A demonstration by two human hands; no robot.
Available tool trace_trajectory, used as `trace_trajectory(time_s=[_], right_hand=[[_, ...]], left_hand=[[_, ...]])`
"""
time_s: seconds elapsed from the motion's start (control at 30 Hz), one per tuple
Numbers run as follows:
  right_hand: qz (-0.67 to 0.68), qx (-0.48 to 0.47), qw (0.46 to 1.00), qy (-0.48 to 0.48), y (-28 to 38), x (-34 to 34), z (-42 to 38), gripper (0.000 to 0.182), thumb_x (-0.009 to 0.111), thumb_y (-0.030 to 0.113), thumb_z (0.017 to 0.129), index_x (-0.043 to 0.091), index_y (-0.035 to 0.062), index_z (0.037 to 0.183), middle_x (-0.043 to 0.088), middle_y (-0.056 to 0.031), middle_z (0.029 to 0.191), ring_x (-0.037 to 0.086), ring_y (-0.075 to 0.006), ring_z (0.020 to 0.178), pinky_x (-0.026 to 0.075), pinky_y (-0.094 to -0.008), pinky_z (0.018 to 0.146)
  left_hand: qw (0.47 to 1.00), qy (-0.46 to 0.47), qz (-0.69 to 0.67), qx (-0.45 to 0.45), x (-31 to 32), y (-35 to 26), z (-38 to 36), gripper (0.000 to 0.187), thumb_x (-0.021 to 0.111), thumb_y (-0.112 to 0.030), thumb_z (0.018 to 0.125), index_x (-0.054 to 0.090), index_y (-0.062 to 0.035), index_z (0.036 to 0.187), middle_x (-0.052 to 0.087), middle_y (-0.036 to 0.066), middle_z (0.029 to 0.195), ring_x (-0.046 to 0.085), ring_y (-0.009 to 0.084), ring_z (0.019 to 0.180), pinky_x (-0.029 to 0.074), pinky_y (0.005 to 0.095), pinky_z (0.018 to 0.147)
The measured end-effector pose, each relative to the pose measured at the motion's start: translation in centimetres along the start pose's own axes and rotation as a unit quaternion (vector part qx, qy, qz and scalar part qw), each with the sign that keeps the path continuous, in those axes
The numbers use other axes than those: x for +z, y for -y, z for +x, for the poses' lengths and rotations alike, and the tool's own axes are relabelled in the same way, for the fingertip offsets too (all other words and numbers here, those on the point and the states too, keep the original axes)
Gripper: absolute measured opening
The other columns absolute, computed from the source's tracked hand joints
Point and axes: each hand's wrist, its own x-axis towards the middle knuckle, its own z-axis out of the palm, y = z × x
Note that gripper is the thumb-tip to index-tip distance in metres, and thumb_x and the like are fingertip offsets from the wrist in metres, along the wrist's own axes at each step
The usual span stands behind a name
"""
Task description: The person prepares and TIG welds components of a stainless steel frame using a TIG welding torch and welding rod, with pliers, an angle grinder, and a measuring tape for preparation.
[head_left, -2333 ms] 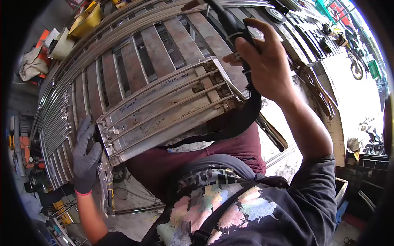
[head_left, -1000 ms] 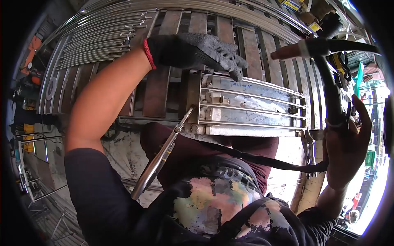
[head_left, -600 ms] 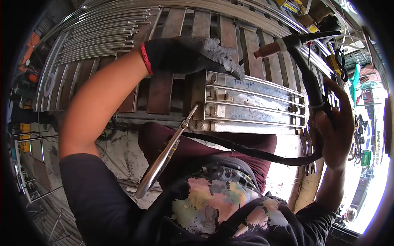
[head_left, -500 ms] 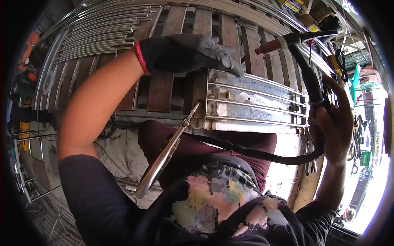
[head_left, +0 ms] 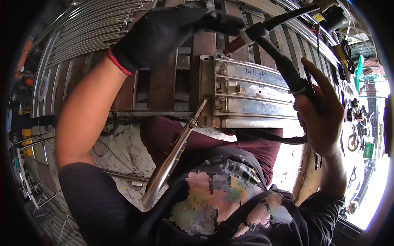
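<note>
My left hand [head_left: 158, 37], in a black glove with a red cuff, is raised over the slatted bench. Its fingers are stretched out, the tips near the torch head, with nothing visible in them. Bare, my right hand [head_left: 322, 115] grips the handle of a black welding torch [head_left: 283, 65], whose pinkish nozzle points down-left above the frame's top edge. Below it lies a metal frame [head_left: 256, 96] with parallel rods over a plate marked in blue handwriting. Locking pliers [head_left: 170, 158] bite on the frame's lower left corner, handles hanging toward my body.
Thin metal rods [head_left: 94, 33] lie in rows at the upper left of the slatted bench [head_left: 162, 88]. A flat ring [head_left: 42, 90] is at the bench's left end. The torch cable passes over my lap. Tools and a green object [head_left: 359, 67] stand at the right.
The torch and my right hand have moved left, the nozzle now closer to the frame's left part. My left hand has lifted away from the frame's top edge, up and left. The view has shifted slightly.
</note>
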Motion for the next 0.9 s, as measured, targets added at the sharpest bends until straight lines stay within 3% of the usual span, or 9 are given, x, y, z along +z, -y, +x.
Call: trace_trajectory(time_s=[0.13,0.23,0.33,0.37,0.4,0.47,0.53,0.7,0.9], right_hand=[[0.026,0.042,0.999,0.011,0.1,0.3,0.2,0.064,0.07,0.004,0.102,0.049,0.0052,0.162,0.068,0.0002,0.09,0.051,-0.0008,0.071,0.039,-0.0194,0.062],[0.055,0.035,0.998,0.006,-0.7,0.7,0.2,0.064,0.07,0.006,0.102,0.048,0.0046,0.162,0.067,0.0013,0.087,0.049,-0.0004,0.068,0.037,-0.0185,0.059],[0.074,0.004,0.997,0.016,-1.7,0.8,0.1,0.063,0.07,0.007,0.103,0.048,0.0036,0.162,0.066,0.0024,0.085,0.049,-0.0009,0.069,0.037,-0.0196,0.06],[0.041,-0.016,0.999,0.01,-1.7,0.5,0.2,0.063,0.07,0.007,0.103,0.048,0.0043,0.162,0.065,0.0027,0.084,0.049,-0.0011,0.069,0.037,-0.0199,0.061],[0.008,-0.035,0.999,0.002,-1.8,0.2,0.4,0.063,0.069,0.007,0.104,0.047,0.0049,0.162,0.065,0.003,0.084,0.049,-0.0013,0.069,0.037,-0.0202,0.061],[-0.091,-0.057,0.993,-0.042,-1.0,-0.4,0.7,0.064,0.07,0.007,0.103,0.048,0.0108,0.163,0.064,0.0027,0.082,0.049,-0.0033,0.07,0.037,-0.0214,0.062],[-0.149,-0.044,0.984,-0.086,-0.9,-1.0,1.2,0.067,0.072,0.006,0.1,0.05,0.0155,0.162,0.061,0.0013,0.079,0.05,-0.0049,0.069,0.04,-0.0228,0.063],[-0.195,-0.035,0.977,-0.073,-1.6,-0.9,1.4,0.07,0.076,0.007,0.097,0.052,0.0218,0.161,0.064,-0.0023,0.078,0.062,-0.0101,0.072,0.052,-0.03,0.068],[-0.213,-0.054,0.973,-0.07,-1.6,-1.1,1.0,0.073,0.076,0.007,0.097,0.049,0.0237,0.162,0.065,-0.005,0.079,0.062,-0.0122,0.069,0.052,-0.0315,0.068]], left_hand=[[0.897,0.131,0.42,0.04,-2.3,-3.1,1.2,0.037,0.074,0.0,0.095,0.072,-0.0037,0.132,0.077,0.019,0.118,0.078,0.0293,0.104,0.063,0.0358,0.09],[0.916,0.096,0.375,0.1,-2.8,-1.9,0.8,0.042,0.075,-0.001,0.095,0.069,0.0004,0.136,0.076,0.02,0.123,0.077,0.0284,0.108,0.063,0.0345,0.09],[0.94,0.119,0.318,0.034,-2.8,-1.9,0.8,0.039,0.071,-0.008,0.1,0.068,0.0016,0.138,0.074,0.021,0.13,0.074,0.03,0.118,0.059,0.0381,0.102],[0.988,0.104,0.065,-0.09,-2.5,-2.1,1.1,0.039,0.068,-0.011,0.102,0.066,0.002,0.14,0.073,0.021,0.133,0.072,0.0313,0.122,0.056,0.0405,0.107],[0.956,0.081,-0.194,-0.205,-1.4,-3.3,2.4,0.04,0.066,-0.014,0.104,0.064,0.0024,0.142,0.071,0.022,0.135,0.07,0.0327,0.126,0.052,0.0429,0.112],[0.846,0.034,-0.446,-0.289,-0.7,-3.7,3.5,0.043,0.061,-0.017,0.108,0.06,0.0031,0.145,0.069,0.022,0.139,0.065,0.0354,0.133,0.045,0.0473,0.12],[0.845,-0.007,-0.465,-0.263,-0.5,-3.3,3.2,0.045,0.055,-0.02,0.11,0.055,0.0039,0.148,0.065,0.024,0.143,0.061,0.0381,0.138,0.038,0.0514,0.126],[0.822,-0.049,-0.477,-0.308,-1.2,-3.5,3.1,0.039,0.057,-0.019,0.111,0.056,0.0024,0.144,0.068,0.019,0.138,0.065,0.0374,0.131,0.046,0.0523,0.12],[0.863,-0.034,-0.452,-0.224,-0.5,-3.3,3.6,0.039,0.056,-0.019,0.111,0.056,0.0024,0.144,0.068,0.019,0.138,0.068,0.0352,0.128,0.048,0.0519,0.119]])
